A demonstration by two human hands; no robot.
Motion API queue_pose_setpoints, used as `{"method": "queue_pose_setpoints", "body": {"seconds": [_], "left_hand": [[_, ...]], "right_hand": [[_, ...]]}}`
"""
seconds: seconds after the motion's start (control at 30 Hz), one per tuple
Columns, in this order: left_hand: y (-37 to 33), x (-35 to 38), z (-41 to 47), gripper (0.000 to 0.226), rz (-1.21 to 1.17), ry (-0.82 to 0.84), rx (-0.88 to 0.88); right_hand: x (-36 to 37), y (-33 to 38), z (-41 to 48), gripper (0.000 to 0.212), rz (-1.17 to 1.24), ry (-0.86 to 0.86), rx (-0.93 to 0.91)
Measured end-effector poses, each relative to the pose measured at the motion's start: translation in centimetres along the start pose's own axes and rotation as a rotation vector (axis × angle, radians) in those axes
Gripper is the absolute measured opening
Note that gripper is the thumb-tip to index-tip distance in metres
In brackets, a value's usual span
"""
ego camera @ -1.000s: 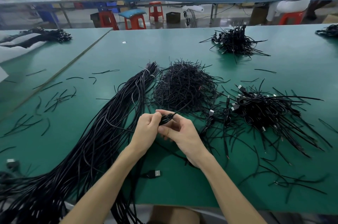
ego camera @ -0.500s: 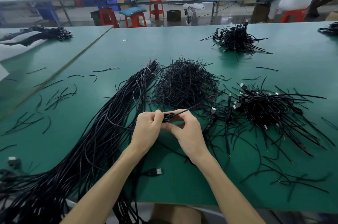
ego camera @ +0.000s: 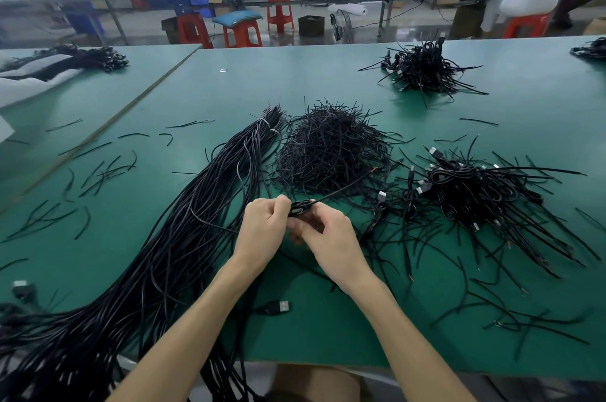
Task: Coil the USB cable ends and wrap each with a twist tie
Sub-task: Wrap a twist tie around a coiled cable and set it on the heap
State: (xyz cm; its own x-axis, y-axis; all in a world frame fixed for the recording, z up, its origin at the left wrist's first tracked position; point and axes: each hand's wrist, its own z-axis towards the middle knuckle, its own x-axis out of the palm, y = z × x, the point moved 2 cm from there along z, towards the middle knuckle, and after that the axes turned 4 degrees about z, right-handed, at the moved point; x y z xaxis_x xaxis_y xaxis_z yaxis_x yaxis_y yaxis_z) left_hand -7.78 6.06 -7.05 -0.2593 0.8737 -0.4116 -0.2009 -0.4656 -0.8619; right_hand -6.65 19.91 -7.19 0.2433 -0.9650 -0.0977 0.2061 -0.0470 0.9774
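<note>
Fingers (ego camera: pixel 281 204) on both hands are curled in tight, pinching a small black coil of USB cable (ego camera: pixel 299 208) between them. The left hand (ego camera: pixel 264 231) clamps one side and the right hand (ego camera: pixel 329 239) is tucked under the other, just on the near side of the round heap of thin black twist ties (ego camera: pixel 331 149). A thin black strand (ego camera: pixel 344 189) pokes out of the coil toward that heap. Tie tail or cable tail, I can't tell from here, so I'd call this one mid-wrap, not finished. Nearer than the heap again, below the wrists, lies one loose black USB plug (ego camera: pixel 280 307). Right of the heap sits a tangled pile of coiled black cables with silver plugs (ego camera: pixel 485 195), which looks like finished stock. A smaller pile of bundled black cables (ego camera: pixel 423 68) sits beyond the heap to the right. And left of the heap is the big one: a long thick sheaf of straight black cables (ego camera: pixel 183 237) running across the green bench (ego camera: pixel 531 113) and off its near edge, none of them coiled. So that's a decent batch behind, and by my reckoning far more ahead.
</note>
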Motion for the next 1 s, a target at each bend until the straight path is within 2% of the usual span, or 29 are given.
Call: {"method": "queue_pose_setpoints", "body": {"seconds": [0.17,0.37,0.63,0.87,1.0], "left_hand": [[-0.27,0.01,0.01,0.054,-0.058,0.02,-0.018],[-0.6,0.03,-0.03,0.048,-0.162,0.038,-0.077],[-0.28,-0.22,0.19,0.04,-0.183,-0.066,-0.146],[-0.2,0.1,0.28,0.035,-0.223,0.025,-0.165],[-0.11,0.13,0.22,0.033,-0.243,0.071,-0.167]], "right_hand": [[0.07,0.02,0.09,0.009,0.057,0.017,-0.01],[0.18,0.07,0.05,0.016,0.099,0.032,0.042],[0.27,-0.08,-0.07,0.02,0.119,0.071,0.093],[-0.44,-0.43,0.2,0.015,0.091,-0.084,0.077],[-0.46,-0.37,0.12,0.017,0.107,-0.099,0.067]]}}
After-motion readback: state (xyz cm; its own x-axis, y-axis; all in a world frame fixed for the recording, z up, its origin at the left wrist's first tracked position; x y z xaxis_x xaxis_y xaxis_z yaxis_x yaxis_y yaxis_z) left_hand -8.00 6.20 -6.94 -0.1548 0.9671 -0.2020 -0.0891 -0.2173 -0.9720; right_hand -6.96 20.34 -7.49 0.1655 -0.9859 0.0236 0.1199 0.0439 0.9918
